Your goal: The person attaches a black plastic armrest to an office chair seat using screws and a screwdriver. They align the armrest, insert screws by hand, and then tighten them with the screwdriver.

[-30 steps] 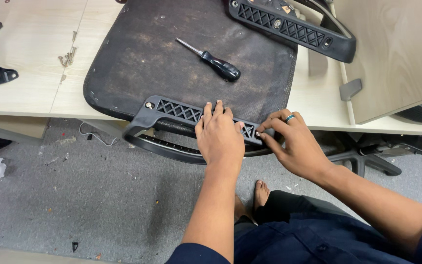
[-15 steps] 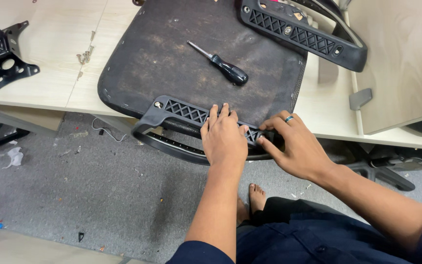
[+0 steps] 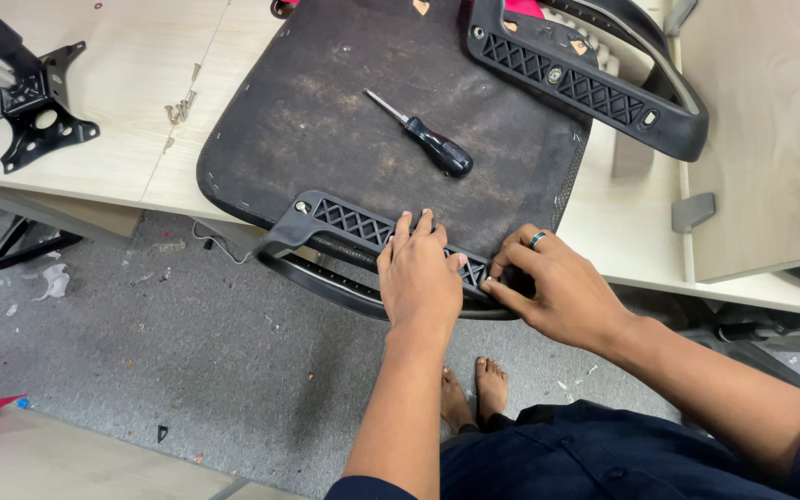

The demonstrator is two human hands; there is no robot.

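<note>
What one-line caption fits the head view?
Left hand and right hand press black plastic armrest bracket onto upturned dark seat base.

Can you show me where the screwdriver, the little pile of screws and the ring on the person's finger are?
screwdriver [image 3: 442,151]: head view, on its black handle.
pile of screws [image 3: 180,106]: head view, middle of the loose cluster on the table.
ring [image 3: 537,240]: head view, on the band around a finger of the right hand.

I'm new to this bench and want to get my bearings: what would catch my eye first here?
First, the two hands pressed on the near black armrest bracket at the table's front edge: the left hand flat on its middle, the right hand gripping its right end. Behind them lies the upturned dark seat base with a black-handled screwdriver on it. A second armrest sits at the far right.
</note>
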